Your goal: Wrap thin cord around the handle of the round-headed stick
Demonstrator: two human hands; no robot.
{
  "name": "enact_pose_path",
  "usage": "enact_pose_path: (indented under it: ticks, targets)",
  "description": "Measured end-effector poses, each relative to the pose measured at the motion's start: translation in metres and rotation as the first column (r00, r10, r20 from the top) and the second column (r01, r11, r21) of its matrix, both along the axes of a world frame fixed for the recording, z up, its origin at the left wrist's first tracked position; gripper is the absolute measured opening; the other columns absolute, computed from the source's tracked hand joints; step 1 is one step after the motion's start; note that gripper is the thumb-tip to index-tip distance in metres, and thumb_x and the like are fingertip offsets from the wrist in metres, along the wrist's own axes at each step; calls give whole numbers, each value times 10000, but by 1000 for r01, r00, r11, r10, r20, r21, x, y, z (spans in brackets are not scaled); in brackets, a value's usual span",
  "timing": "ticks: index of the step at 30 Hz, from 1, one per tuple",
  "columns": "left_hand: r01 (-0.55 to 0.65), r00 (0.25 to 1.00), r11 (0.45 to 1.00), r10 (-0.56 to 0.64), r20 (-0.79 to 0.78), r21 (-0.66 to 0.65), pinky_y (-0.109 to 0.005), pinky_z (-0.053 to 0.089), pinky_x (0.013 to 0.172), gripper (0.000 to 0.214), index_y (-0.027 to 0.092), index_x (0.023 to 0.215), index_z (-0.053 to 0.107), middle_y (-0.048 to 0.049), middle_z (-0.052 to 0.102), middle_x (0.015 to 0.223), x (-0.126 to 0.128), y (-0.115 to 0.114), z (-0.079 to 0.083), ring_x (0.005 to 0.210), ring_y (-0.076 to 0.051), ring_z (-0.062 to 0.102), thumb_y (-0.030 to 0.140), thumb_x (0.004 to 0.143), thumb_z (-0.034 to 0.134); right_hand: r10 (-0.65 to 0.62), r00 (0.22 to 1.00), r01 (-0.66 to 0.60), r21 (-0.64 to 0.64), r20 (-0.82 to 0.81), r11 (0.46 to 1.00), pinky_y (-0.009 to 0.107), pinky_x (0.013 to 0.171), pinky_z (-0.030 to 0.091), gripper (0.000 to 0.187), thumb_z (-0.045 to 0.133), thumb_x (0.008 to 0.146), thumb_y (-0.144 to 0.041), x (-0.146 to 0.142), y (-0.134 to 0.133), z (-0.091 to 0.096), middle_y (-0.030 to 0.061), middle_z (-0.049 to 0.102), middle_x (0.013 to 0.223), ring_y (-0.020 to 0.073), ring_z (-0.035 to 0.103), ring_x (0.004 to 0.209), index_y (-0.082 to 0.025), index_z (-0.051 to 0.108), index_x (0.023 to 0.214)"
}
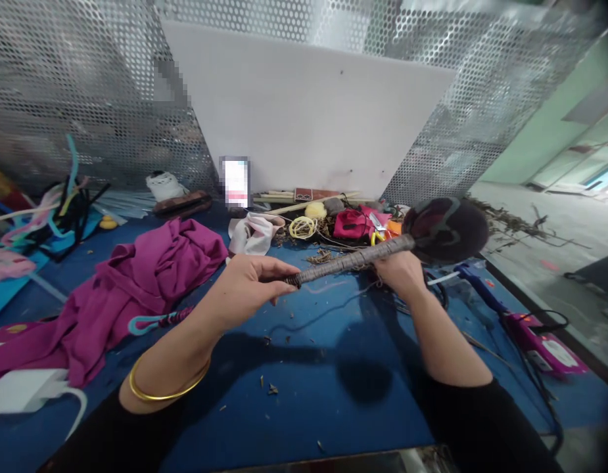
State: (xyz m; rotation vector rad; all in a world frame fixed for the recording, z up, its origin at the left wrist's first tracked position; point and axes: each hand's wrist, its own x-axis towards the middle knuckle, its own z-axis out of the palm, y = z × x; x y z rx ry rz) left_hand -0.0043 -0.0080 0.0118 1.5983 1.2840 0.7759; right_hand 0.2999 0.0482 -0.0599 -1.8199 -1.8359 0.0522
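A long stick (pixel 353 260) is wound with grey-brown cord and carries a dark, round, bowl-like head (pixel 449 230) at its right end, rather like a ladle. It is held tilted above the blue table, right end higher. My left hand (pixel 252 286) pinches the narrow left tip between thumb and fingers. Close to the head, my right hand (pixel 402 272) is closed at the stick's underside, its fingers partly hidden. A thin loose strand (pixel 328 287) hangs below the stick between both hands.
A purple cloth (pixel 170 256) lies left, with a white charger (pixel 27 391) nearer me. Behind are a lit phone (pixel 236 182), a yellow cord coil (pixel 302 228) and dry plant bits. A blue-handled glue gun (pixel 481 286) and a magenta box (pixel 545 345) with cables sit right.
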Motion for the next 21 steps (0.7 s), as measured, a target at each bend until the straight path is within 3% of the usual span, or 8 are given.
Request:
enact_pose_path:
  ticks: [2,4,6,9,13,16,18,21]
  targets:
    - [-38,998,999,39,41,-21,-259,464,497,241,161,872,751,1,652,553,3,-1,-1,478,-117,526,220,643,710,65,997,-68,84,46,994,414,876,427,124,595,803,-221,-23,-11,1,126,673,839,276,599,931,-164,676,728]
    - [-65,995,997,68,76,-48,-238,442,482,253,139,875,744,21,607,507,5,-1,-3,459,-99,505,220,636,720,264,960,-251,130,-94,959,411,922,423,161,561,852,-261,-49,-23,3,122,680,938,271,596,996,-168,693,849]
    - [-66,990,994,75,118,-83,-218,413,458,272,129,883,738,33,586,492,6,-1,-6,444,-86,491,224,628,733,451,829,-433,132,-330,892,387,962,425,242,514,898,-310,-73,-35,5,105,668,1083,243,586,1076,-183,665,1038]
    - [-47,982,992,67,176,-118,-205,378,428,279,125,886,735,34,581,488,8,1,-12,439,-85,491,229,627,741,553,605,-618,100,-572,780,358,989,420,314,552,887,-342,-99,-53,5,81,639,1190,213,574,1124,-202,605,1163]
    - [-46,978,988,74,194,-149,-201,352,412,281,120,904,725,35,570,473,9,4,-19,434,-87,487,215,639,729,501,610,-611,39,-614,791,281,733,479,139,573,873,-296,-109,-68,7,23,656,779,159,597,747,-187,653,840]
    - [-42,980,984,75,186,-174,-195,333,406,302,118,915,719,37,568,469,10,7,-21,431,-85,485,227,634,744,518,657,-510,182,-548,841,295,743,465,215,535,901,-290,-107,-75,13,38,605,765,165,560,760,-193,621,729]
    - [-38,979,981,75,190,-193,-193,328,404,303,123,912,718,36,578,478,12,7,-21,430,-83,485,232,630,748,568,572,-523,271,-592,808,327,823,468,223,521,914,-311,-107,-78,16,68,626,916,183,583,866,-199,620,748]
    - [-34,978,974,78,194,-223,-195,341,411,270,127,897,716,32,602,506,15,6,-21,434,-80,486,205,638,722,564,331,-621,276,-757,734,329,760,495,281,454,950,-367,-110,-79,12,67,635,887,171,611,778,-195,586,772]
